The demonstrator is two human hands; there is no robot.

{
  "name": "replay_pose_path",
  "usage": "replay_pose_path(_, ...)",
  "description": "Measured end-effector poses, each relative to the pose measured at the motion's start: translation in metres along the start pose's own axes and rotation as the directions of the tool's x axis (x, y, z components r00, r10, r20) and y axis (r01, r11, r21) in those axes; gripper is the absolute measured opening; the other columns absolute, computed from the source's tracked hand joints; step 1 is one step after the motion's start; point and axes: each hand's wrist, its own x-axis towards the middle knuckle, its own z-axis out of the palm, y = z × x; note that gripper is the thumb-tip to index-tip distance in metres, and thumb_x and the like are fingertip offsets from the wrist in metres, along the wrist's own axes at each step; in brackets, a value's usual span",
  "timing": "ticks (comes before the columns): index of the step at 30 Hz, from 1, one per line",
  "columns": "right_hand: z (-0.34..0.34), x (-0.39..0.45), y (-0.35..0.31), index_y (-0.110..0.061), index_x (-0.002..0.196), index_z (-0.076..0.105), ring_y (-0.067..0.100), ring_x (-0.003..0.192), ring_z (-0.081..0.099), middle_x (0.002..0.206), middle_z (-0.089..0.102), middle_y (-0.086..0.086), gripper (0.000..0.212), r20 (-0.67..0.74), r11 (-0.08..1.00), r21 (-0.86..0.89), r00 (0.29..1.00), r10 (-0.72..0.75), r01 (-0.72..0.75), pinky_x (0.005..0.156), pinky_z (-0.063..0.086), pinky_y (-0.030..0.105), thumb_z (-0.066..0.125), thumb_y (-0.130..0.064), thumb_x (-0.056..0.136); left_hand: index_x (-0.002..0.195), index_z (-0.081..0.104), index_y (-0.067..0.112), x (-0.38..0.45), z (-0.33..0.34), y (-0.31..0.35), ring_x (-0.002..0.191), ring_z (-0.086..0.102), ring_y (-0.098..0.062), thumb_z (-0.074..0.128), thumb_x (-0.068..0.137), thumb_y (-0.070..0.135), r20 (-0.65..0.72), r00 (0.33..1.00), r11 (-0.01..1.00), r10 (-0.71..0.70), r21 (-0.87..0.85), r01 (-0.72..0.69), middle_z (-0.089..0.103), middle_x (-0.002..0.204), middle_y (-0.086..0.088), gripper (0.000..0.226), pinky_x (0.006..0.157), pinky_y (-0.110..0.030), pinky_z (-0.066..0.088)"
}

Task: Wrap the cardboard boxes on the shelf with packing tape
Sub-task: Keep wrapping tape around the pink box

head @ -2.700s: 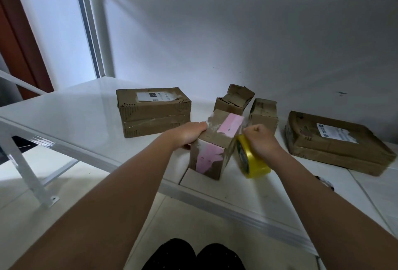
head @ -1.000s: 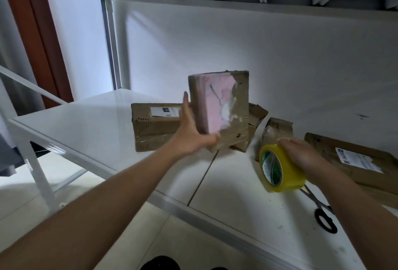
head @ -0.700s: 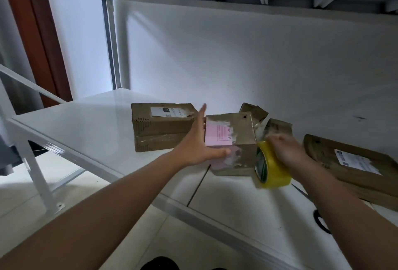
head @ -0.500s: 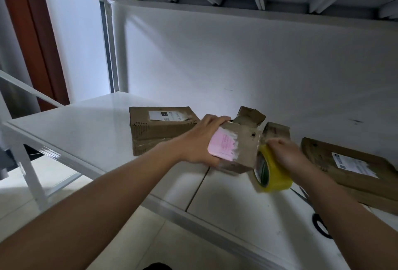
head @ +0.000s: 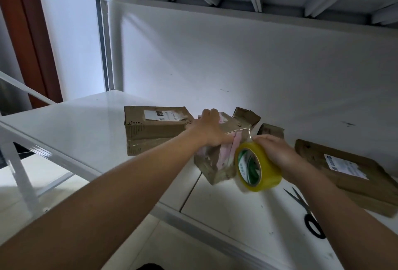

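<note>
A small cardboard box (head: 217,163) with pink patches stands tilted on the white shelf (head: 71,125). My left hand (head: 210,128) grips its top, thumb on the near face. Right beside it, my right hand (head: 272,151) holds a yellow roll of packing tape (head: 257,167). A clear strip of tape runs from the roll up to the box's top edge.
A larger labelled box (head: 155,128) sits to the left, two small open boxes (head: 246,116) behind, and a flat labelled box (head: 349,170) at the right. Black-handled scissors (head: 305,211) lie on the shelf near my right forearm. An upper shelf hangs overhead.
My left hand lifted and turned the pink-patched box, then set it back down on the shelf. My right hand brought the tape roll against it, and a strip now joins roll and box.
</note>
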Motion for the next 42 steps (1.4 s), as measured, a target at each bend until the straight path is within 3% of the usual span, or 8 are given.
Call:
replay_pose_path(6,-0.030,-0.013,0.002,-0.028,0.104,0.068,0.016,0.075,0.067,0.091,0.070,0.002,0.019,0.247,1.000,-0.007,0.969,-0.014,0.017,0.055,0.050,0.023,0.052,-0.032,0.095,0.128,0.046,0.028,0.015,-0.041,-0.021,0.095,0.046,-0.017,0.054,0.092,0.017,0.191,0.964,0.909,0.183,0.342,-0.240,0.056,0.122,0.000,0.039,0.077,-0.029,0.033)
replay_pose_path(10,-0.043,-0.011,0.008,-0.028,0.103,0.070,0.005,0.048,0.063,0.063,0.070,-0.004,0.022,0.305,0.996,0.083,0.952,-0.006,-0.021,0.043,0.046,0.018,0.053,-0.035,0.092,0.128,0.049,0.025,0.010,-0.041,-0.025,0.108,0.047,-0.018,0.050,0.093,0.013,0.226,0.954,0.945,0.198,0.216,-0.248,0.053,0.129,0.001,0.037,0.087,-0.031,0.036)
replay_pose_path(13,-0.047,-0.003,-0.002,-0.036,0.096,0.073,0.008,0.060,0.068,0.075,0.073,-0.005,0.018,0.283,0.999,0.038,0.958,-0.037,0.028,0.048,0.050,0.020,0.056,-0.040,0.090,0.112,0.062,0.019,0.004,-0.038,-0.013,0.118,0.051,-0.020,0.054,0.094,0.032,0.071,0.961,0.963,0.266,0.018,-0.268,0.061,0.118,0.004,0.024,0.096,-0.038,0.042)
replay_pose_path(16,-0.043,0.003,-0.019,-0.039,0.096,0.072,0.014,0.082,0.070,0.093,0.072,-0.004,0.018,0.280,0.996,-0.021,0.957,-0.077,0.086,0.060,0.053,0.024,0.055,-0.040,0.091,0.100,0.068,0.017,-0.004,-0.036,0.013,0.093,0.061,-0.011,0.061,0.083,0.056,0.013,0.980,0.937,0.197,-0.297,-0.184,0.066,0.099,0.006,0.043,0.076,-0.026,0.048)
replay_pose_path(24,-0.041,0.007,-0.034,-0.044,0.103,0.064,0.010,0.082,0.066,0.098,0.065,-0.014,0.017,0.284,0.972,-0.139,0.948,-0.142,0.188,0.054,0.050,0.016,0.056,-0.047,0.088,0.064,0.056,0.016,0.004,-0.026,0.037,0.080,0.062,-0.022,0.062,0.088,0.026,-0.059,0.991,0.977,0.119,-0.168,-0.127,0.068,0.085,-0.007,0.027,0.074,-0.034,0.049)
replay_pose_path(29,-0.053,0.002,-0.032,-0.032,0.115,0.060,0.023,0.099,0.064,0.111,0.064,0.000,0.053,0.201,0.987,0.057,0.966,-0.161,0.153,0.080,0.053,0.035,0.060,-0.057,0.068,0.062,0.053,0.009,0.014,-0.036,0.028,0.096,0.066,-0.029,0.060,0.091,0.023,-0.108,0.993,0.973,0.051,-0.219,-0.073,0.069,0.090,-0.017,0.033,0.085,-0.039,0.051)
replay_pose_path(33,-0.045,0.011,-0.050,-0.018,0.091,0.067,0.022,0.082,0.064,0.089,0.068,0.005,0.041,0.097,0.923,-0.322,0.978,-0.187,0.208,0.072,0.049,0.031,0.045,-0.053,0.093,0.056,0.045,0.014,0.025,-0.033,0.022,0.089,0.062,-0.027,0.059,0.092,0.029,-0.127,0.991,0.991,-0.035,-0.132,0.018,0.055,0.070,-0.004,0.042,0.079,-0.035,0.047)
replay_pose_path(42,-0.012,0.045,-0.096,-0.013,0.106,0.059,0.023,0.092,0.055,0.105,0.059,0.009,0.038,0.202,0.576,-0.784,0.973,-0.115,0.231,0.077,0.039,0.032,0.035,-0.041,0.101,0.068,0.044,0.015,0.039,-0.022,-0.001,0.087,0.056,-0.025,0.055,0.095,0.035,-0.172,0.966,0.979,-0.191,0.032,0.199,0.053,0.078,-0.005,0.035,0.074,-0.032,0.044)
